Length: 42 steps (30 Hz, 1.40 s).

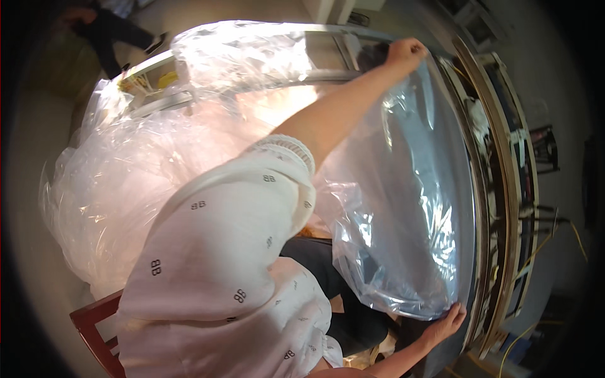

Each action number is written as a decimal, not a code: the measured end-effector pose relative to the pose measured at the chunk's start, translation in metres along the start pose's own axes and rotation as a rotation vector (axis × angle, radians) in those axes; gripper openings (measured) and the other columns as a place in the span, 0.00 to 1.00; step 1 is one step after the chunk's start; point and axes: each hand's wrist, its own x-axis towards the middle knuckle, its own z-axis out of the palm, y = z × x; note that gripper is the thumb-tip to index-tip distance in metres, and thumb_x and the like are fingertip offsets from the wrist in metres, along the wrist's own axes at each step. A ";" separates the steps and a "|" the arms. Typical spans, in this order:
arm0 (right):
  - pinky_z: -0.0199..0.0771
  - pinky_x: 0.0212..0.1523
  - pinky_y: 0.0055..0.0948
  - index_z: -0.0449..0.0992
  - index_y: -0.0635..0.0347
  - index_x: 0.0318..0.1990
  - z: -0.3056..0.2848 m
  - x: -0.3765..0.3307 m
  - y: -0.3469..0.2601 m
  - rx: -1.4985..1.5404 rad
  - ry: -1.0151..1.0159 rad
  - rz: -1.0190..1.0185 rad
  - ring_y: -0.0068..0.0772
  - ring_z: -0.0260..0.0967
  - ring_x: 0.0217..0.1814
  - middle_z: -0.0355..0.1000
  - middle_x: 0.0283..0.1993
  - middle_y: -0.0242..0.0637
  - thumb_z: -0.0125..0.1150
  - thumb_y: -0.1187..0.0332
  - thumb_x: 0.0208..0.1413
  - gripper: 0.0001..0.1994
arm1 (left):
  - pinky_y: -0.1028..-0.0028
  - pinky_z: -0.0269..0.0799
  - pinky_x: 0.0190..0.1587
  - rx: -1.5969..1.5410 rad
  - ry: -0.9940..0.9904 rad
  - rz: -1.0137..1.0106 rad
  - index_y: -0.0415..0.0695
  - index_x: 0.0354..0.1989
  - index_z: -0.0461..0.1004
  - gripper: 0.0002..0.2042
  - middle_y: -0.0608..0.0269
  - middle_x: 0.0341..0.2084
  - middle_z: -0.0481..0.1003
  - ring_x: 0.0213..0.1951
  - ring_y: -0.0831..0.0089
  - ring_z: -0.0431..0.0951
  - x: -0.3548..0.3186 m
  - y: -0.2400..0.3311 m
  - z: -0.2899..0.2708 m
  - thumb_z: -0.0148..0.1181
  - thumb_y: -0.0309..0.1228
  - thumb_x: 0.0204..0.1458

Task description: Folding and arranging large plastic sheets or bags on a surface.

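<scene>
One clear, glossy, wrinkled plastic film sheet [409, 208] is stretched over the edge of a long metal-framed panel [498, 189]. Its long axis runs from the far top down toward the near lower right, following the frame. The left hand [406, 53] is closed, pinching the film's far end; the right hand [447, 321] presses its near edge with flattened fingers. A loose heap of the same film [126, 189] lies left. One red wooden chair [94, 327] stands beneath.
</scene>
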 end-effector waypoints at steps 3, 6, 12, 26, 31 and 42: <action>0.60 0.40 0.19 0.69 0.61 0.39 -0.016 0.007 0.002 0.152 -0.067 0.110 0.18 0.60 0.38 0.64 0.36 0.27 0.53 0.68 0.57 0.07 | 0.73 0.70 0.29 -0.021 0.008 -0.028 0.42 0.26 0.76 0.07 0.58 0.20 0.75 0.24 0.70 0.76 -0.001 0.002 0.003 0.60 0.31 0.41; 0.61 0.40 0.19 0.68 0.61 0.41 -0.012 0.008 -0.004 0.152 -0.064 0.099 0.18 0.61 0.39 0.65 0.36 0.28 0.52 0.67 0.58 0.08 | 0.76 0.67 0.28 -0.034 -0.024 -0.041 0.40 0.27 0.76 0.06 0.62 0.19 0.74 0.23 0.76 0.73 -0.001 0.005 0.007 0.59 0.30 0.43; 0.62 0.44 0.21 0.67 0.63 0.43 -0.013 0.009 0.013 0.114 -0.024 0.018 0.20 0.63 0.42 0.66 0.39 0.31 0.49 0.67 0.60 0.10 | 0.80 0.65 0.29 -0.165 -0.054 0.026 0.40 0.29 0.76 0.04 0.69 0.20 0.73 0.25 0.83 0.70 -0.008 0.005 0.006 0.56 0.25 0.47; 0.60 0.45 0.23 0.64 0.63 0.44 0.001 -0.002 0.017 0.254 0.146 -0.088 0.21 0.60 0.42 0.64 0.40 0.33 0.46 0.67 0.61 0.09 | 0.78 0.67 0.31 0.052 0.046 0.131 0.42 0.29 0.76 0.04 0.67 0.21 0.73 0.25 0.79 0.70 -0.034 0.021 -0.001 0.58 0.27 0.45; 0.60 0.44 0.23 0.65 0.63 0.43 0.005 0.004 0.027 0.240 0.162 -0.130 0.22 0.59 0.41 0.63 0.39 0.32 0.45 0.67 0.61 0.09 | 0.76 0.67 0.30 0.142 0.078 0.258 0.42 0.27 0.75 0.03 0.64 0.19 0.72 0.24 0.77 0.70 -0.014 0.030 -0.005 0.57 0.28 0.45; 0.58 0.43 0.22 0.64 0.65 0.41 -0.003 -0.005 0.025 -0.003 0.265 -0.115 0.24 0.57 0.38 0.61 0.36 0.33 0.42 0.66 0.63 0.10 | 0.79 0.66 0.32 0.102 0.076 0.143 0.40 0.31 0.72 0.03 0.67 0.23 0.72 0.27 0.80 0.70 -0.044 0.026 0.010 0.56 0.24 0.47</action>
